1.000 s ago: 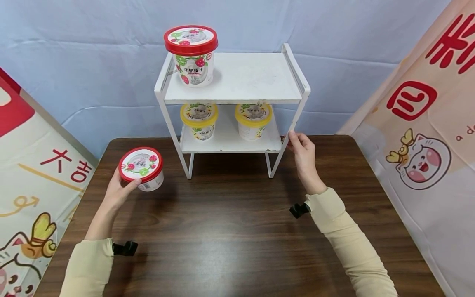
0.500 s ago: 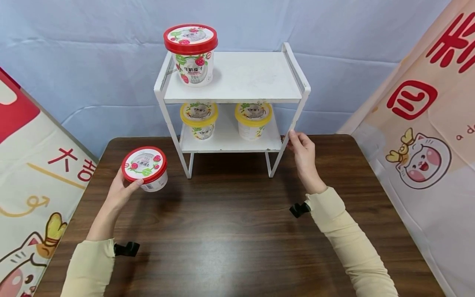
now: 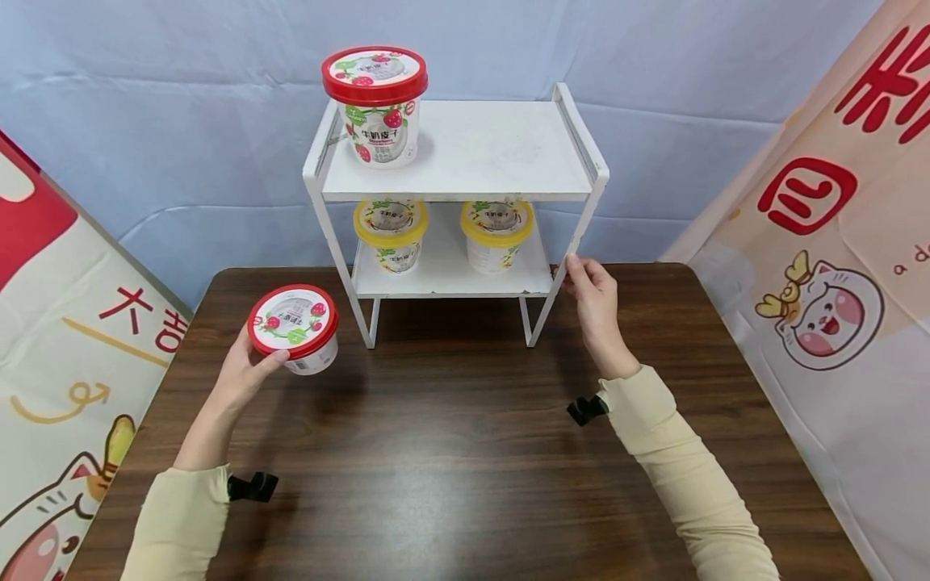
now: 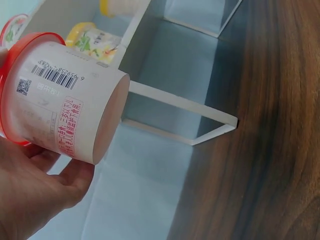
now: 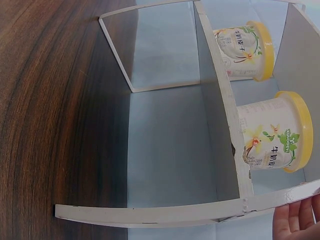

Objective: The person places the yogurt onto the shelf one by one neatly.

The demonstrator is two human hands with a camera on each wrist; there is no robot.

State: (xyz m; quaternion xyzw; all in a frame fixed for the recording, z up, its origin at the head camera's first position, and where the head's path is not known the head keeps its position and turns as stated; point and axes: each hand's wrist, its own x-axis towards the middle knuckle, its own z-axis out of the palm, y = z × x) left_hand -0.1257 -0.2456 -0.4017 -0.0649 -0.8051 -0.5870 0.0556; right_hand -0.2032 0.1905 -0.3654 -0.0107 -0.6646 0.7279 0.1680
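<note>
My left hand [image 3: 243, 375] grips a red-lidded ice cream tub [image 3: 293, 329] with strawberries on its lid, left of the white two-tier shelf [image 3: 501, 153]. In the left wrist view the held tub [image 4: 65, 97] is tilted, showing its barcode side and pale bottom. My right hand [image 3: 597, 315] holds the shelf's right front post, thumb against it and fingers behind. Another red-lidded tub [image 3: 381, 133] stands on the top tier at the left. On the lower tier are two yellow-lidded tubs, one at left [image 3: 392, 234] and one at right [image 3: 497, 234].
The shelf stands at the back of a dark wooden table [image 3: 436, 452]. Behind it hangs a pale blue cloth [image 3: 676, 97]. Printed banners flank the table on the left [image 3: 87, 355] and right [image 3: 821, 266].
My left hand has carried the red-lidded tub a little to the right, closer to the shelf. My right hand has stayed on the shelf post.
</note>
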